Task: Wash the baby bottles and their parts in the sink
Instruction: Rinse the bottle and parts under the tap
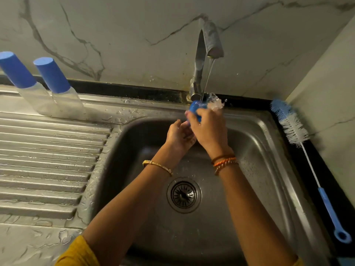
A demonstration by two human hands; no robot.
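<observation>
Over the steel sink (255, 150), my right hand (208, 129) grips a small blue bottle part (196, 108) and holds it under the running tap (208, 41). Water splashes off the part at its right. My left hand (179, 134) sits just below and left of it, fingers loosely curled, fingertips close to the blue part; whether they touch it I cannot tell. Two clear baby bottles with blue caps, one (25, 81) at the far left and another (57, 83) beside it, stand on the back of the draining board.
A ribbed steel draining board (48, 160) lies left of the basin, wet with drops. A blue-handled bottle brush (307, 158) lies on the dark ledge at the right. The drain (184, 194) sits in the basin's middle. A marble wall rises behind.
</observation>
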